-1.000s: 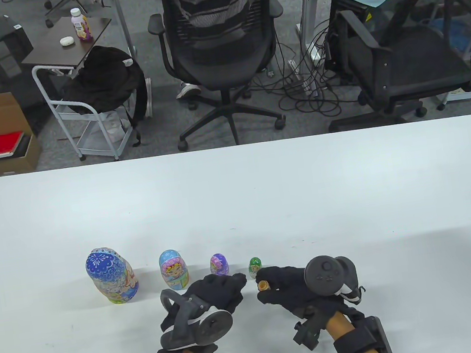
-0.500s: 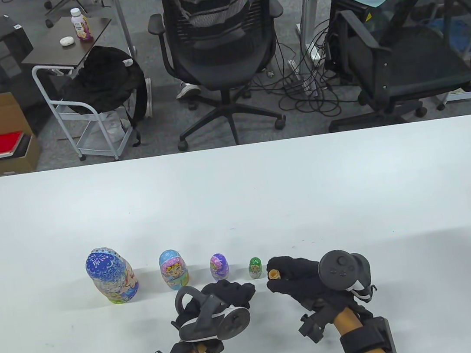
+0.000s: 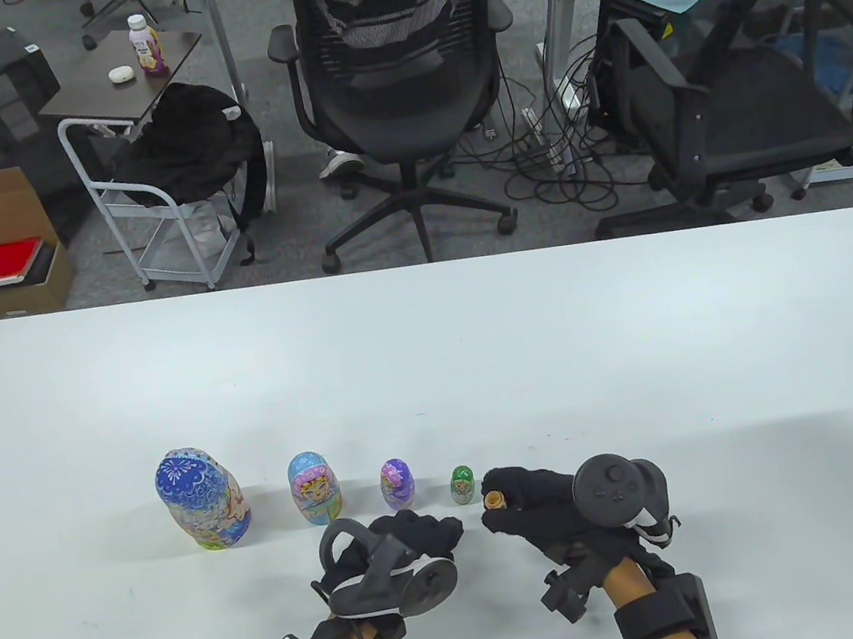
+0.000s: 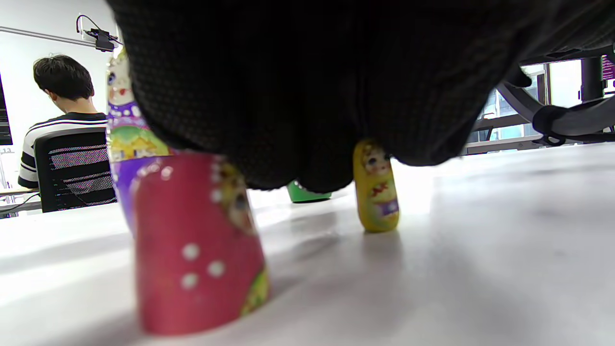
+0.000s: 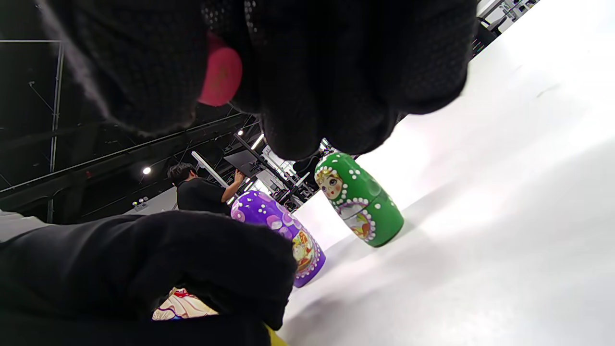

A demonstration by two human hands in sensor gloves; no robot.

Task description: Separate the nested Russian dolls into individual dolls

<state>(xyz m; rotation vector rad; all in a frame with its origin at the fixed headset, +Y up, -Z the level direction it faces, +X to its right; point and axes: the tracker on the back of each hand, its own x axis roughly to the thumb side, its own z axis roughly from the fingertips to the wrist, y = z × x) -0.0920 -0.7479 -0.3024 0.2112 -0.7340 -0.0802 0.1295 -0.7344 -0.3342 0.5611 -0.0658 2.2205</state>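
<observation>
Red doll half [image 3: 494, 498] in right hand [image 3: 553, 512], open end up

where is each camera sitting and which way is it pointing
Table view: high over the near edge, looking down across the table; left hand and right hand enter at the bottom.
Left wrist view: low under the left hand, looking along the table at a red piece and yellow doll; glove fills the top.
Right wrist view: tilted, under the right hand pinching a red cap, facing the green doll and purple doll.
Shared: green and purple dolls show in all three.
</observation>
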